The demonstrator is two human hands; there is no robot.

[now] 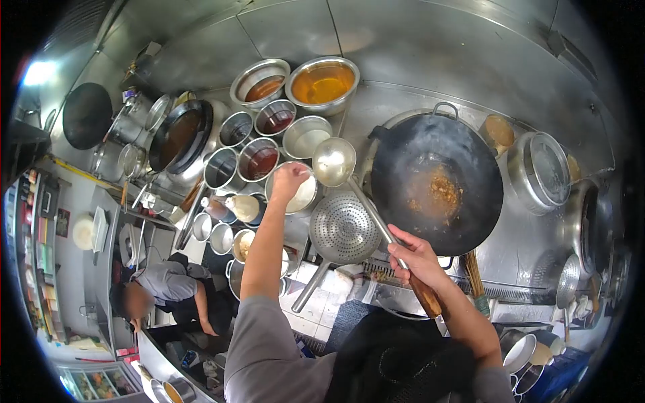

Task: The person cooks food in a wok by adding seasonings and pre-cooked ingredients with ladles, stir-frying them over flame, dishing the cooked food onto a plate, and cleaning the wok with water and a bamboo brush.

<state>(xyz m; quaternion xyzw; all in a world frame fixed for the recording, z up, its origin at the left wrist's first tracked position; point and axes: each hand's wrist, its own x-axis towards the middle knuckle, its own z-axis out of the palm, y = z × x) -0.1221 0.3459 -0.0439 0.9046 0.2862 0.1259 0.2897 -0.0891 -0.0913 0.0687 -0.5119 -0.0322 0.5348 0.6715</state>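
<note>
My right hand (418, 259) is wrapped round the handle of a ladle (334, 162), whose bowl hangs over the seasoning pots, left of the wok. My left hand (290, 181) is closed in a pinch over a round pot (302, 195) with pale contents, close to the ladle's bowl. Whatever its fingers hold is too small to make out. To the right, a black wok (470, 208) holds browned, chopped food (443, 191) in its middle, and steam rises from it. A perforated strainer (345, 228) lies below the ladle, its handle pointing toward me.
Metal bowls of orange liquid (322, 84) and reddish sauce (265, 87) stand at the back. Squeeze bottles (243, 208) are left of my arm. A second wok (176, 138) is farther left. A bamboo brush (475, 282) leans below the wok. Another person (164, 289) is at lower left.
</note>
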